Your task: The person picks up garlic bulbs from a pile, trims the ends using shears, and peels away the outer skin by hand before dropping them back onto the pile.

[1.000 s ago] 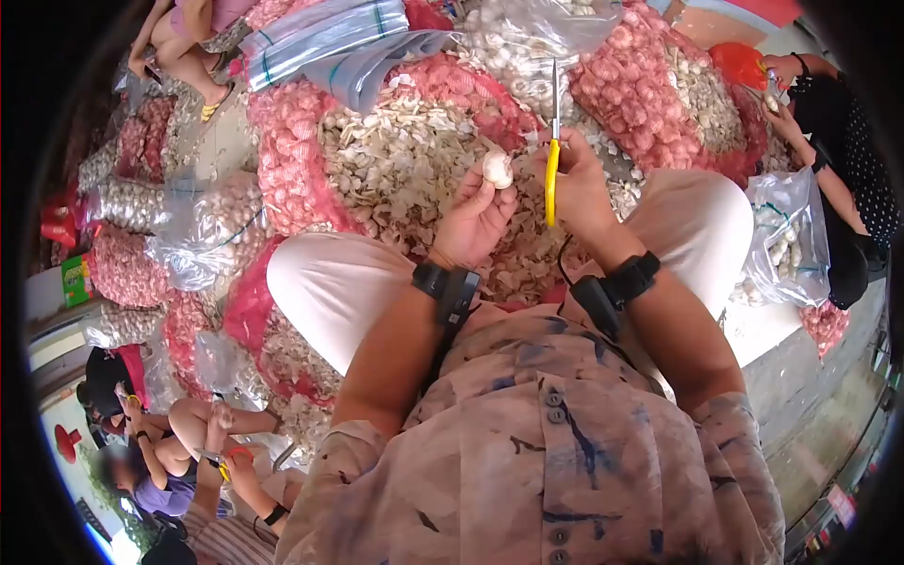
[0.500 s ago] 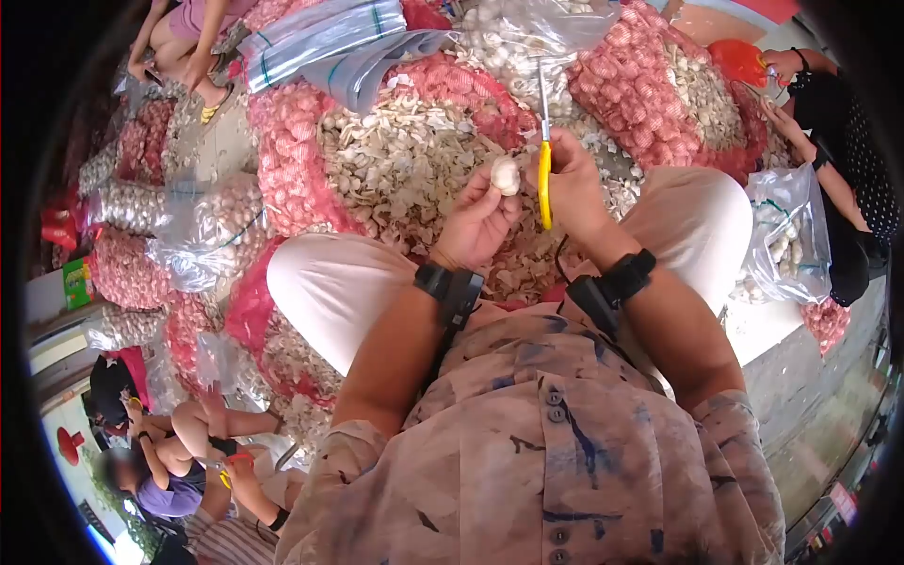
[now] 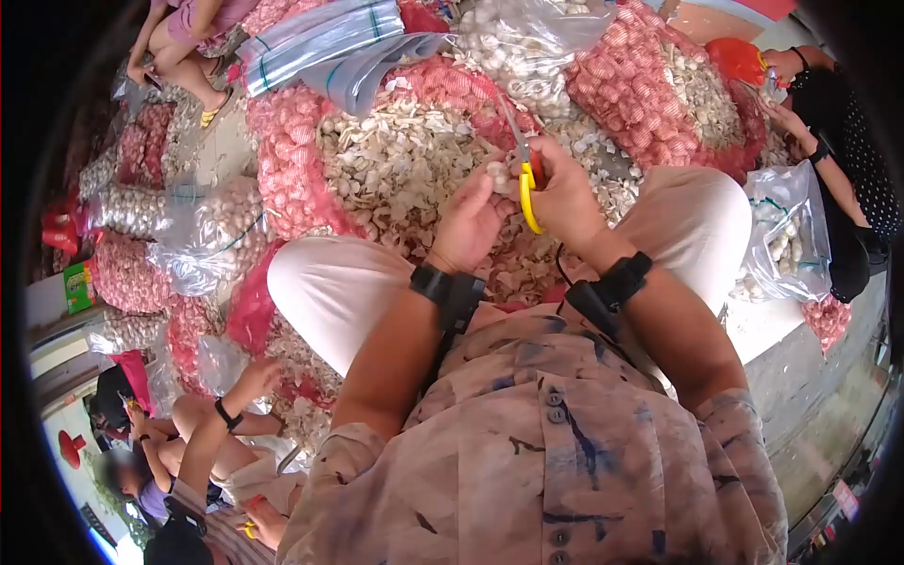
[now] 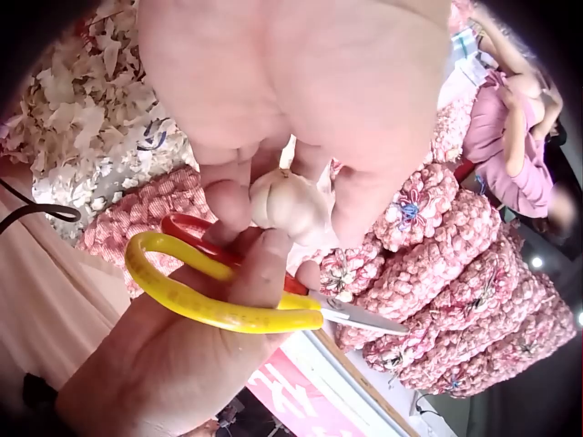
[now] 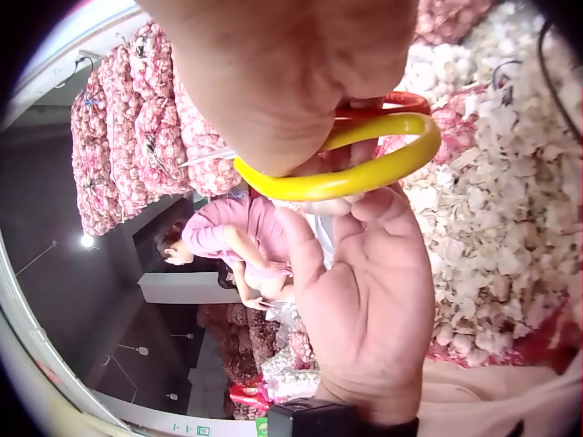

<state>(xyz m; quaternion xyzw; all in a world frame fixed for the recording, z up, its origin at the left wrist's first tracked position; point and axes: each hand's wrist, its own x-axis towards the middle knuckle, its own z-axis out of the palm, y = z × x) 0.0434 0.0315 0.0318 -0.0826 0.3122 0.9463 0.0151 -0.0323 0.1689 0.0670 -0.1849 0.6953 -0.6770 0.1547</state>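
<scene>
My left hand (image 3: 466, 229) pinches a pale garlic bulb (image 3: 499, 175) between thumb and fingers. In the left wrist view the bulb (image 4: 290, 206) has its short stem end towards the left palm, and the right hand's fingers reach right to its lower side. My right hand (image 3: 567, 196) holds scissors (image 3: 527, 200) with yellow and red handles, their blades pointing up and to the left, past the bulb in the head view. From the right wrist, the yellow handle loop (image 5: 364, 177) shows below the right hand, over the left fingers; the bulb is mostly hidden there.
A heap of garlic skins and trimmings (image 3: 395, 160) lies between the knees, ringed by red mesh sacks (image 3: 287, 155) of garlic. Clear plastic bags (image 3: 786, 226) of bulbs stand around. Folded plastic sacks (image 3: 320, 42) lie ahead. Other people sit at the left and right edges.
The scissors have tilted left, their handles coming across beside the bulb, and the right hand has moved in close to the left. The left hand has turned the bulb and still holds it.
</scene>
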